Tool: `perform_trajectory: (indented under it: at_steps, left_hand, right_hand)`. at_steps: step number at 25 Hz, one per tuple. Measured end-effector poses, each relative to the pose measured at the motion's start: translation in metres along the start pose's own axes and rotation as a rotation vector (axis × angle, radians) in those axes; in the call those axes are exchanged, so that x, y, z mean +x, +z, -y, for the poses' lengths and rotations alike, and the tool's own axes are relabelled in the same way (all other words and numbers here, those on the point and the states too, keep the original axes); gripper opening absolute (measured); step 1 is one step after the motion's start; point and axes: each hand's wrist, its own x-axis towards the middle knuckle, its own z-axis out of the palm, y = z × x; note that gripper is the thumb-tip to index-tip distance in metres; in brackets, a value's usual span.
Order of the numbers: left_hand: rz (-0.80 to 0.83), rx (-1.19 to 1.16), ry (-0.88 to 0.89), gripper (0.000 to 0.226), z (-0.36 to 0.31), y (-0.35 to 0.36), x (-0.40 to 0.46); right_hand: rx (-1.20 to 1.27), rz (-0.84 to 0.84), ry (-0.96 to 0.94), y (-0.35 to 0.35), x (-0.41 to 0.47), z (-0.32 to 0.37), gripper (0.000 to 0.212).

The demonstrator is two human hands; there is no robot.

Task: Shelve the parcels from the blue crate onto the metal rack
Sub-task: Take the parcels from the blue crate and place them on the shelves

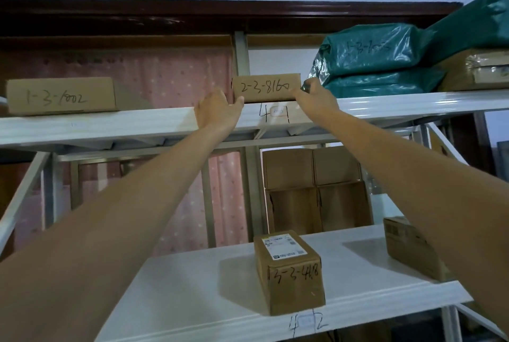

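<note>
Both arms raised to the upper shelf (pixel 165 124) of the metal rack. Cardboard parcel marked 2-3-8160 (pixel 266 88) sits at the shelf's front edge, left hand (pixel 217 111) and right hand (pixel 316 99) pressed to its ends, grip closed on it from both sides. Green bagged parcels (pixel 380 63) just beside, right.

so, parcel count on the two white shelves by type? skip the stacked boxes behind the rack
Cardboard boxes: 5: 1-3-1802, 2-3-8160, one under the bags, 3-3-44.8, one behind the right arm.
Green plastic bags: 3.
Total: 8.
</note>
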Motion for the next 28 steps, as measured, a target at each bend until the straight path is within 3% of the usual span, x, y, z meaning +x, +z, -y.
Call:
perform_trajectory:
  at_steps: [5, 7, 16, 25, 28]
  left_hand:
    - [-0.242, -0.012, 0.178, 0.034, 0.01, 0.007, -0.053]
    - [-0.233, -0.036, 0.24, 0.03, 0.01, 0.018, -0.077]
    - [0.292, -0.198, 0.202, 0.018, -0.039, 0.089, -0.183]
    - [0.716, -0.158, 0.034, 0.012, -0.153, 0.157, -0.354]
    - [0.855, -0.124, -0.035, 0.01, -0.192, 0.183, -0.434]
  right_hand:
    - [-0.021, -0.298, -0.149, 0.012, -0.063, -0.013, 0.046]
    - [-0.069, -0.285, -0.184, 0.016, -0.09, -0.027, 0.043]
    - [-0.201, 0.101, 0.066, -0.031, -0.178, -0.117, 0.037]
    - [-0.216, 0.423, 0.355, -0.18, -0.283, -0.261, 0.022]
    - [-0.272, 0.496, 0.399, -0.241, -0.326, -0.321, 0.027]
